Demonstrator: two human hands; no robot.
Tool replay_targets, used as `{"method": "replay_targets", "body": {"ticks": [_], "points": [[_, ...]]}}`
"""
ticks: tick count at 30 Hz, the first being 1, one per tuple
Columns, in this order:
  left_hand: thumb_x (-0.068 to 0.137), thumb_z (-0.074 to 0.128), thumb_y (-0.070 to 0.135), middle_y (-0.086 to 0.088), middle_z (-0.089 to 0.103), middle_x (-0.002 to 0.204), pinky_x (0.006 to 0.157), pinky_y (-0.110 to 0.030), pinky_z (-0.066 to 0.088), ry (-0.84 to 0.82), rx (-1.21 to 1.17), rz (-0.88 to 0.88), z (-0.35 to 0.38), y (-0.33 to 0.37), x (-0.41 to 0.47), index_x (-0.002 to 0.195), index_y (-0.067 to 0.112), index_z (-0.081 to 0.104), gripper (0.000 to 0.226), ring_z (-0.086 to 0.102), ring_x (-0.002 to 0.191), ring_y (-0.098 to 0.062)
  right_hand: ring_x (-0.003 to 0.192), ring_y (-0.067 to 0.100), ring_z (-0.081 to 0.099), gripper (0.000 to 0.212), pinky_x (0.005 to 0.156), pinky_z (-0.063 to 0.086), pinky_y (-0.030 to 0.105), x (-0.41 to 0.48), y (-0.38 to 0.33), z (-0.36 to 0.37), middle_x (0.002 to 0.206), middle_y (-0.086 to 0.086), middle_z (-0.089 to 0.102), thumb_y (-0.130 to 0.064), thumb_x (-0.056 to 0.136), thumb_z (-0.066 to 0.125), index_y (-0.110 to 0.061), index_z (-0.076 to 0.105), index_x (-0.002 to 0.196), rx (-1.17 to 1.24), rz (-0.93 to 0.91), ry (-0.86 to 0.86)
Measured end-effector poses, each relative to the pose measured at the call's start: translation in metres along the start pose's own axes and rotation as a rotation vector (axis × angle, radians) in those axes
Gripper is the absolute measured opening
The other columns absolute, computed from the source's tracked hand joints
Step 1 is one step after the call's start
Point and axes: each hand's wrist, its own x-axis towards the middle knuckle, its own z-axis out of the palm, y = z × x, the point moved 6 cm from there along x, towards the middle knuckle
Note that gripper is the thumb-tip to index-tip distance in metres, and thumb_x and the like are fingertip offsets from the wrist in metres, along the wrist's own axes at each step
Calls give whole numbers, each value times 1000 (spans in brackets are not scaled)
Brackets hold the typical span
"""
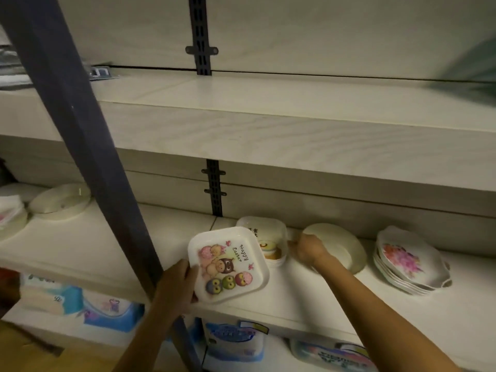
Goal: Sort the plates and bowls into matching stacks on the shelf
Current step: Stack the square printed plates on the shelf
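Lower centre of the frame: the left hand [178, 280] grips the left edge of a white square plastic plate with cartoon print [228, 264], thumb on top, tilted over the shelf [80, 251] front. Behind it sits a stack of white square bowls [265, 234]. The right hand [308, 249] rests at the left rim of a plain cream round plate [341, 245]; its grip cannot be determined. A stack of floral-print plates [408, 261] lies at right.

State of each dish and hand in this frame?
cartoon plate, held up, tilted.
left hand, grips cartoon plate's edge.
round plate, tilted, gripped at left rim.
right hand, grips round plate.
square dish stack, resting on shelf.
floral plate stack, resting on shelf.
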Motion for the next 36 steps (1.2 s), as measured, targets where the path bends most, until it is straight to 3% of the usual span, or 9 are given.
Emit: {"method": "replay_targets", "body": {"ticks": [2,5,8,12,19,22,25,31,36], "points": [[96,43,19,-3,55,78,57,-21,47,-33,29,46,12,12,14,86,11,54,17,55,71,-19,107,32,58,45,78,40,31,-9,9,-5,116,18,63,-38,98,36,-2,62,107,-30,-20,-4],[96,43,20,-10,62,92,75,-40,56,-53,24,62,28,22,43,99,3,60,24,61,86,-26,87,28,54,41,72,34,28,-20,28,-13,94,14,61,-38,98,34,-8,57,82,-22,-24,-2],[94,46,20,-23,67,101,84,-47,54,-84,17,65,45,31,75,99,-2,63,29,63,91,-36,81,25,54,45,72,40,29,-33,48,-23,91,11,62,-38,97,36,-6,62,79,36,-11,22],[93,47,18,-27,66,106,83,-38,47,-100,108,142,67,45,110,103,-6,65,31,61,97,-36,77,21,55,46,71,42,28,-54,67,-31,100,12,68,-37,98,37,-4,69,96,97,-4,43],[94,45,22,-25,66,109,83,-35,47,-192,239,139,90,45,151,104,-2,66,33,62,98,-35,75,19,57,39,75,50,36,-81,80,-34,82,-5,58,-40,96,40,-14,68,96,65,15,74],[94,46,22,-25,65,112,77,-32,45,-225,274,130,95,44,153,110,0,63,32,62,98,-35,84,25,64,38,81,54,40,-87,80,-36,88,1,63,-42,96,40,-15,66,100,32,23,79],[96,42,25,-23,59,122,84,-32,44,-190,442,179,92,48,146,119,1,56,36,57,108,-36,89,27,65,37,81,54,40,-87,78,-38,99,7,69,-44,95,41,-16,65,101,-13,20,94],[95,44,29,-15,62,112,73,-30,40,-153,621,358,82,61,110,111,5,54,31,59,99,-29,90,28,62,36,77,53,38,-79,59,-37,100,8,68,-42,95,39,-15,63,100,-117,-78,100],[92,48,32,-5,60,92,69,-28,39,-245,593,394,60,59,74,88,15,54,18,55,83,-19,84,24,61,33,70,47,31,-74,29,-32,97,6,68,-39,95,39,-16,62,97,-197,-226,89]]}}
